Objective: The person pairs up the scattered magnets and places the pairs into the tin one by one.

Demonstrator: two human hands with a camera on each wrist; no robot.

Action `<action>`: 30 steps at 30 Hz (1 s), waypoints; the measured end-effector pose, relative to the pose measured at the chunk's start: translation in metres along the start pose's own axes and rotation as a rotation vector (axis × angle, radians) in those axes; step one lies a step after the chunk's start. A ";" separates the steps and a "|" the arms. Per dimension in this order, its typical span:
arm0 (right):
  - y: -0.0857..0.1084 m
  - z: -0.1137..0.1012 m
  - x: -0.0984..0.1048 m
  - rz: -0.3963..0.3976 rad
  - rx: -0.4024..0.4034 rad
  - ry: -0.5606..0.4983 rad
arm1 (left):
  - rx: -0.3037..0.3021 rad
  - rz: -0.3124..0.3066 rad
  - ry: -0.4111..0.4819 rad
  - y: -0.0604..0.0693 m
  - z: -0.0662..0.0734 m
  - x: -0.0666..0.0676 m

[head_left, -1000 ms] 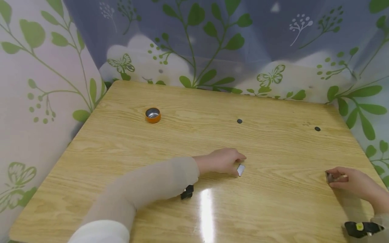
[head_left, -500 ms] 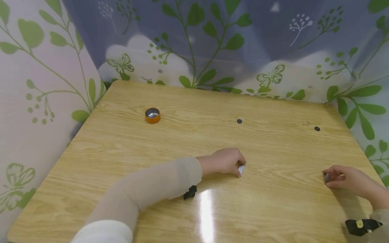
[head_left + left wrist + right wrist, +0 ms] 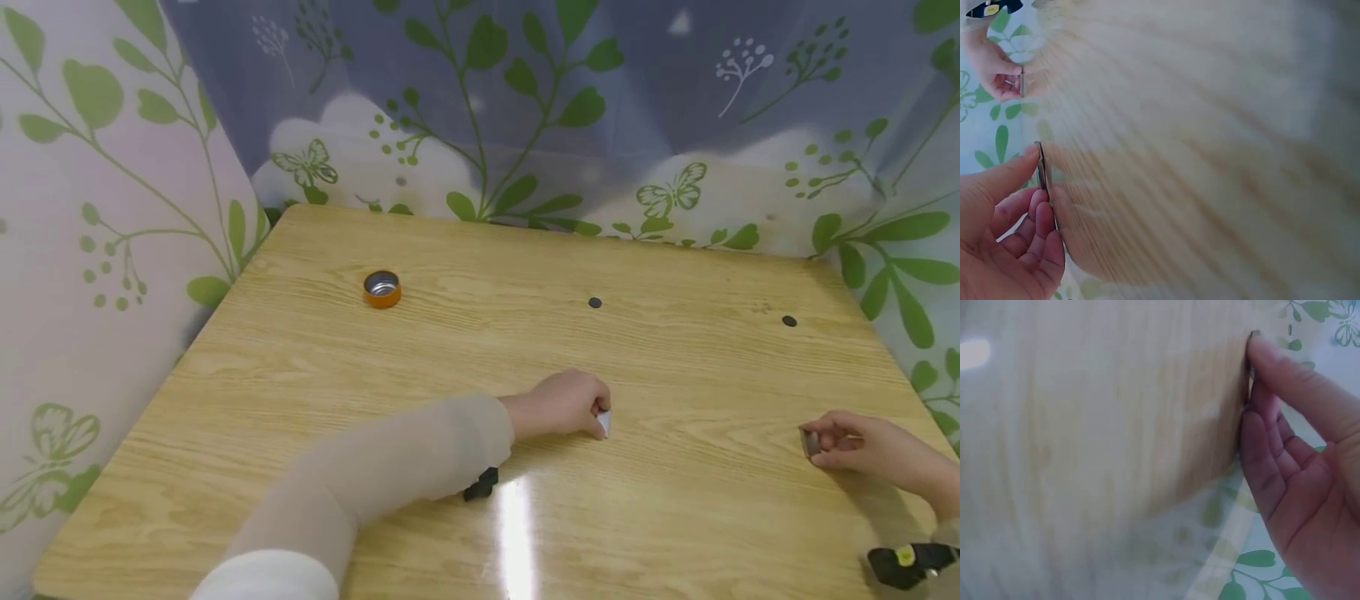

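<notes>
Near the table's middle, the left hand (image 3: 564,405) pinches a small flat silvery piece (image 3: 604,423) between thumb and fingers. The left wrist view shows this piece (image 3: 1041,170) edge-on, with the thumb of the left hand (image 3: 1010,225) at its upper end. On the right side of the table, the right hand (image 3: 862,445) holds a small flat metallic piece (image 3: 810,442) by its edges, tilted up at the fingertips. In the right wrist view the right hand (image 3: 1304,450) has its thumb and fingers on the thin piece, mostly hidden.
An orange bowl with a metal inside (image 3: 382,291) stands at the back left of the wooden table (image 3: 465,333). Two small dark discs lie farther back, one near the middle (image 3: 595,302) and one at the right (image 3: 789,321). Patterned cloth surrounds the table.
The left fingers, apart beside the silvery piece a second ago, have closed round it. The right hand keeps its grip, its piece turned slightly. The head view has shifted a little.
</notes>
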State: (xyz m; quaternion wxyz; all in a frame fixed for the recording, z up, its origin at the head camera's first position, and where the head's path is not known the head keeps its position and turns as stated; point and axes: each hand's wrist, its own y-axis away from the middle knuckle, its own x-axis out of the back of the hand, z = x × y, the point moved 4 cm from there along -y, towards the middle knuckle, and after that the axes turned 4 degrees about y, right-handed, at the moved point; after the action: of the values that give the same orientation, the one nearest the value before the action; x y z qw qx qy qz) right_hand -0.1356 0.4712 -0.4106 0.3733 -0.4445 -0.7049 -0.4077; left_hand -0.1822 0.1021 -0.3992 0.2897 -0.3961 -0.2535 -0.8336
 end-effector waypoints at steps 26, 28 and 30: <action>-0.002 -0.007 -0.005 -0.008 0.096 -0.107 | 0.037 0.048 -0.078 -0.009 0.013 -0.009; -0.002 -0.008 -0.005 -0.007 0.107 -0.109 | 0.036 0.051 -0.074 -0.008 0.014 -0.009; -0.003 -0.009 -0.005 -0.005 0.116 -0.110 | 0.036 0.051 -0.067 -0.008 0.015 -0.009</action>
State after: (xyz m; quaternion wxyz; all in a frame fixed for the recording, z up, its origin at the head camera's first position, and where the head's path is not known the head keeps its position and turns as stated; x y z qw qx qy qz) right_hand -0.1355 0.4611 -0.4122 0.3580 -0.4422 -0.7480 -0.3418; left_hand -0.1754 0.1205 -0.3999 0.3094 -0.4248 -0.2679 -0.8075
